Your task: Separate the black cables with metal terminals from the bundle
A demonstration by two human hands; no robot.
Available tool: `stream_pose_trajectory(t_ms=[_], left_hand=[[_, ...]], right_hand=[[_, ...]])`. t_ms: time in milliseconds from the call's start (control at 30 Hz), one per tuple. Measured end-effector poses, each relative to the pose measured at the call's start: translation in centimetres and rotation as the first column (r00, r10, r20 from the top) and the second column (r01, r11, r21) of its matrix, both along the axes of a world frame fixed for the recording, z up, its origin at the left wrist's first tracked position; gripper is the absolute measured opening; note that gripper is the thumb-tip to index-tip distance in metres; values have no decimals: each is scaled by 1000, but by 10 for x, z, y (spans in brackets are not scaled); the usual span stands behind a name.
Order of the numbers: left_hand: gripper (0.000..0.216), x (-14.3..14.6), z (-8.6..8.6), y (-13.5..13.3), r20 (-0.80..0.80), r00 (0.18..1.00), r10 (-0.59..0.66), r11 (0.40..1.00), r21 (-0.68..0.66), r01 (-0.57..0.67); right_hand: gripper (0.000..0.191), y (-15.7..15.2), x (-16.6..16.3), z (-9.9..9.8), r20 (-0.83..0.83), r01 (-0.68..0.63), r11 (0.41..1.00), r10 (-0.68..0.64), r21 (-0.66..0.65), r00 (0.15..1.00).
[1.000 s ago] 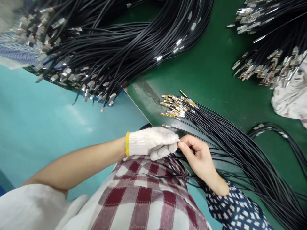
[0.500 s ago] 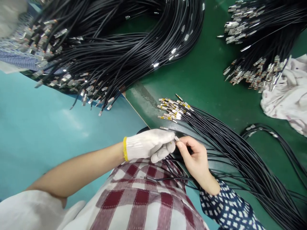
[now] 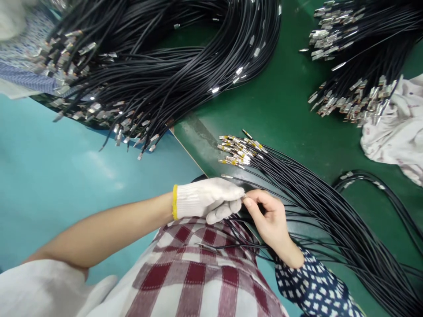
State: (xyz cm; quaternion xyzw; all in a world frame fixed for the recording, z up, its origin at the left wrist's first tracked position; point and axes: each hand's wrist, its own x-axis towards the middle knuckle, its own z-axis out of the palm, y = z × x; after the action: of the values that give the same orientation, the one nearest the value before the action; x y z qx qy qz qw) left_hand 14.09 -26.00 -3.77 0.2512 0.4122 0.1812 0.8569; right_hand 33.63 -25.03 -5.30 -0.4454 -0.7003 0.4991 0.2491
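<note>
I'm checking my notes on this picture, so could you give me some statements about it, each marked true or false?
1. The right hand pinches a small metal piece next to the left hand. True.
2. Both hands wear gloves. False: only the left does; the right is bare.
3. The nearest cable bundle has yellow-marked metal ends. True.
4. The white cloth covers that bundle. False: it lies apart, at the picture's right edge.
</note>
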Motion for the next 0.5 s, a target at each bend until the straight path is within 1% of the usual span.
stream_pose_trajectory(t_ms=[133,333,433,500], left_hand=[[40,-2,-1,0,-5,1000,-21,1000,8,21],[38,0,6,5,-39,999,-14,1000,17,15],[40,2,4,3,-48,999,-10,1000,10,10],[41,-2,1,-3,-31,999,-14,1000,-7,14]], right_hand=[[22,0,1,0,11,-18,1000,19,-23,1000],[24,1,0,0,29,-24,999,25,-39,999],[22,-1,1,-2,27,-29,1000,29,-13,999],[17,-1,5,0,26,-58,997,57,47,998]])
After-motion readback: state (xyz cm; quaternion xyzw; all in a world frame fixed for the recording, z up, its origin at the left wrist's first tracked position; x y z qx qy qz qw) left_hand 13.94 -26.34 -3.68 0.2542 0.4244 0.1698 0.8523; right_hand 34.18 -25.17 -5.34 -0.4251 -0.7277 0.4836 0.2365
